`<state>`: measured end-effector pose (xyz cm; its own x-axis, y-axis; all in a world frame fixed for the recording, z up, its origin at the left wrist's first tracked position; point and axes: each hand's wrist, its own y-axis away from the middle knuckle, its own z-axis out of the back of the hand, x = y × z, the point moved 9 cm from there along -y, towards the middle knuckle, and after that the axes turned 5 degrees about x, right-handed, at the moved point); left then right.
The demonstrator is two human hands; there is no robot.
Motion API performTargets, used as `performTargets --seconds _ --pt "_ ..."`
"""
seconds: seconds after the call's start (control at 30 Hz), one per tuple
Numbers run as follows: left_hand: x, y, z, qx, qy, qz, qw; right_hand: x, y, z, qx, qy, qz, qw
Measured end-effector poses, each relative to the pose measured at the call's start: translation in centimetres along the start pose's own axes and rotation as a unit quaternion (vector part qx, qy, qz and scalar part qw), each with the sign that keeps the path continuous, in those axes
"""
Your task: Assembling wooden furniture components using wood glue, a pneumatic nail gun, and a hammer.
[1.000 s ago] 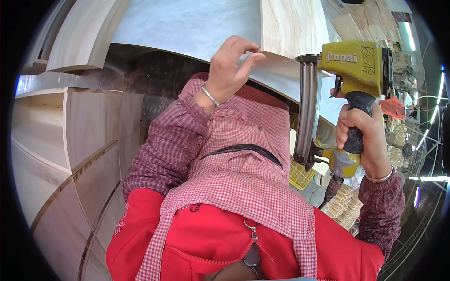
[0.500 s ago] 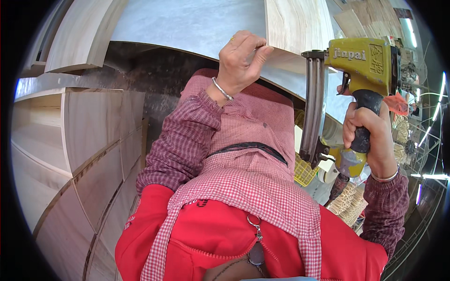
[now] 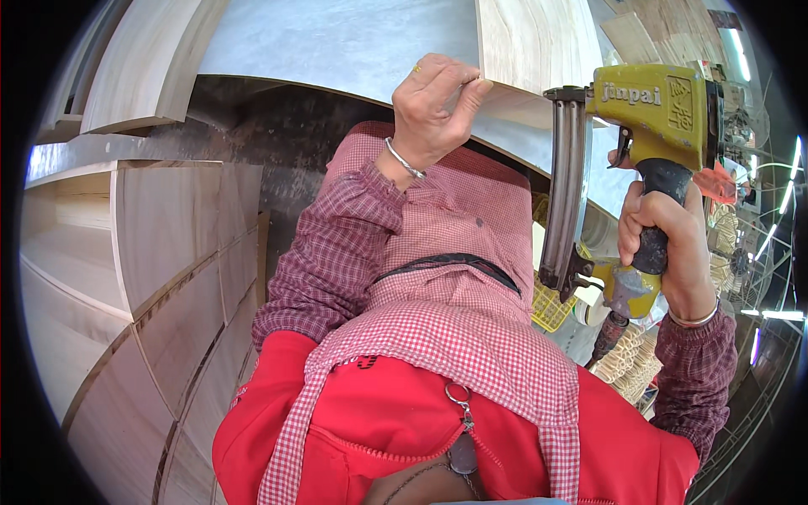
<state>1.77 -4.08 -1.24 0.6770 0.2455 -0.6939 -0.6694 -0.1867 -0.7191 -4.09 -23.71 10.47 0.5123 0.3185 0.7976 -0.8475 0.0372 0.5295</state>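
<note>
Left hand [image 3: 433, 105] pinches the board [image 3: 539, 50] edge; right hand [image 3: 665, 244] grips the nail gun [image 3: 648, 109], upright, just right of it.

Bright daylight, sharp focus, glare at right, fisheye-bent edges, black corners

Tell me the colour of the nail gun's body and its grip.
The nail gun has a yellow body and a black grip, held in the right hand; head view.

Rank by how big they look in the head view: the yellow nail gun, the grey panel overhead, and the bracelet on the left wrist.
1. Grey panel, by far the largest.
2. Yellow nail gun, gripped by the right hand; it sits close to the camera, so it may look oversized.
3. Bracelet on the left hand, clearly the smallest.
</note>
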Motion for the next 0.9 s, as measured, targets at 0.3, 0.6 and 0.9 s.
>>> performTargets --seconds 0.3,0.6,0.9 --pt "2.8 -1.1 -0.5 0.127 0.14 0.166 0.968 0.1 0.0 0.1 -0.009 0.009 0.007 1.0" --pt "5.8 -2.7 -3.2 0.188 0.259 0.331 0.888 0.0 0.0 0.1 0.004 -0.004 0.006 1.0" --pt "5.7 -3.0 -3.4 0.166 0.218 0.323 0.906 1.1 0.1 -0.6 0.011 0.056 0.008 0.998"
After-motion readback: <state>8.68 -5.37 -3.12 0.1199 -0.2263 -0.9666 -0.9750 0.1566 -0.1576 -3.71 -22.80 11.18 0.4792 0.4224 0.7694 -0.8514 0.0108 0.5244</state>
